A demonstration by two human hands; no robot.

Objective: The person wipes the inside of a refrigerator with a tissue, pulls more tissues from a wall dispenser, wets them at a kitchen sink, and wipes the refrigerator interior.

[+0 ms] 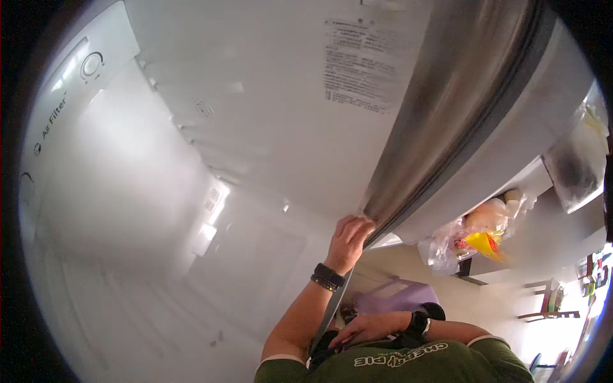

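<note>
My left hand (351, 239), with a black band and beads at the wrist, is at the front edge of the open refrigerator's inner wall (268, 127), close to the metallic strip (440, 102). Its fingers are bent and pressed together against that edge; whatever may be under them is hidden. Low in front of my green shirt (408, 364), my right hand (367, 329) wears a watch (419, 322). Its fingers stretch out near a dark object at my waist, and nothing shows in them.
The refrigerator door (498, 150) stands open to the right. Bagged food (488, 220) with a yellow piece is beyond it, and another clear bag (578, 159) is higher up. Behind my arms is a purple stool (399, 297). A wooden chair (548, 300) stands far right.
</note>
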